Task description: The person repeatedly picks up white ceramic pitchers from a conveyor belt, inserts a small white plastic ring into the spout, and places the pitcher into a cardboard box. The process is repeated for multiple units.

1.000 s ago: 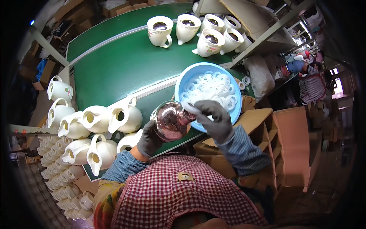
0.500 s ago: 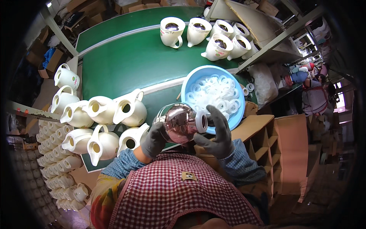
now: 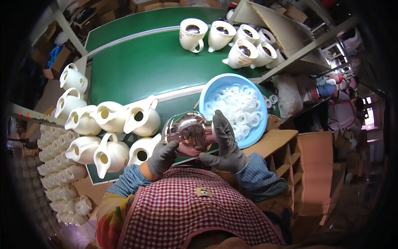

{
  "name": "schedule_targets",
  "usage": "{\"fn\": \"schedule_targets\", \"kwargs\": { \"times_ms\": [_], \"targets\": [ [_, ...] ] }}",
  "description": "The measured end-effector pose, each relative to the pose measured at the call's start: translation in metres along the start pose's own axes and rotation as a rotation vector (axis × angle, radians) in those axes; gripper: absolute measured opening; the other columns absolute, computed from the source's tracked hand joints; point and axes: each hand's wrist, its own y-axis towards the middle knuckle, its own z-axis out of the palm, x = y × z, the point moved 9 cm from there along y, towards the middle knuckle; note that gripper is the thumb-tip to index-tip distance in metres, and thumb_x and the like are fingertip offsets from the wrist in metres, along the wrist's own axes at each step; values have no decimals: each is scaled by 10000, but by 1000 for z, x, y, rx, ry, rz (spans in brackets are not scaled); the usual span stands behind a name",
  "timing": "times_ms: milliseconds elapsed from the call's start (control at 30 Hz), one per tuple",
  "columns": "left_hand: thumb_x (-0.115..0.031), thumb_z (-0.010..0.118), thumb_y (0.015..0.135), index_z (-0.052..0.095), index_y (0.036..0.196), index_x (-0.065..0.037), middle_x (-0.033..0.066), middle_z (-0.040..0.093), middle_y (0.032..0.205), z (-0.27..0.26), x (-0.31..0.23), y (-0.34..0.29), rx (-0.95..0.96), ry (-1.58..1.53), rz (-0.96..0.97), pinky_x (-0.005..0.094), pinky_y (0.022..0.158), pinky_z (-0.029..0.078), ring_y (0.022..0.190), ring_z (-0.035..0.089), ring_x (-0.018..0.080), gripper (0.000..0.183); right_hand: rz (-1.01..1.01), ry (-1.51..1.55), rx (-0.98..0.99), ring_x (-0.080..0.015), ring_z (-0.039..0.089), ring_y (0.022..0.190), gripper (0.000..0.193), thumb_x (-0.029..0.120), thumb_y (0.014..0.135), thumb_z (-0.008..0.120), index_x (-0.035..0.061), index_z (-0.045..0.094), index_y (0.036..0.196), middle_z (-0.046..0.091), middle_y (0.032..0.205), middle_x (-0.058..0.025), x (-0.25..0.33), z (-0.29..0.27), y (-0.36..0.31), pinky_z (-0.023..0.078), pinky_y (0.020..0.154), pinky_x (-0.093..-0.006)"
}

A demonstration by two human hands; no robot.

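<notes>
1. From where I stood, the left hand [image 3: 163,158], in a grey glove, gripped a round mirrored glass flask [image 3: 187,132], its fingers bent against the belly at about 7 o'clock.
2. The right hand [image 3: 227,148], also gloved, was open, its palm set against the flask's neck end at 4 o'clock, fingers pointing up and thumb spread well apart.
3. The flask lay on its side between the 2 hands, neck toward 3 o'clock, held up in front of the checked apron [image 3: 190,216].
4. The right hand hid the flask's mouth, so I couldn't make out what sat on it; reflections blurred the left fingertips.
5. Toward 2 o'clock from the flask was 1 blue basin [image 3: 202,98] heaped with white rings [image 3: 240,108], too tangled to count.
6. Toward 10 o'clock I counted 8 cream jugs [image 3: 118,121], the nearest partly covered by the left hand and flask.
7. Toward 1 o'clock, on the green table [image 3: 124,74], stood 7 white vessels [image 3: 240,60] with dark openings, 1 partly behind a metal rail [image 3: 306,52].
8. Toward 8 o'clock, stacked pale ware [image 3: 62,174] faded into the dim rim, past counting.
</notes>
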Motion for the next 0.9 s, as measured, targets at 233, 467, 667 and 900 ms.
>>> {"fn": "schedule_targets", "kwargs": {
  "times_ms": [233,467,667,900],
  "targets": [
    [-494,582,996,375,1566,-52,149,453,1569,-32,-84,-62,180,-195,311,494,1186,403,1435,465,295,750,115,313,192,-440,388,1473,806,349,937,697,65,346,1604,271,1659,-270,-5,36,61,330,1206,-493],
    [-345,748,862,433,1493,-53,132,571,1432,-85,-171,-132,-416,547,678,436,1111,475,1297,583,278,763,-221,-345,647,-344,436,1385,872,530,672,849,389,496,1457,427,1551,-125,12,217,34,388,1098,-551],
    [-254,848,802,458,1457,-63,120,636,1354,-14,-170,-127,-702,1875,957,394,1057,529,1230,647,257,786,-100,-350,795,-362,403,1406,579,447,748,832,263,686,1277,445,1491,-143,-13,238,27,371,1103,-564],
    [-216,750,901,453,1474,-57,125,585,1410,-39,-162,-91,-380,689,701,422,1069,517,1272,603,279,665,-83,-103,140,-387,631,1112,484,310,629,919,197,735,1063,662,1212,-168,9,-33,49,470,963,-507]
  ]
}}
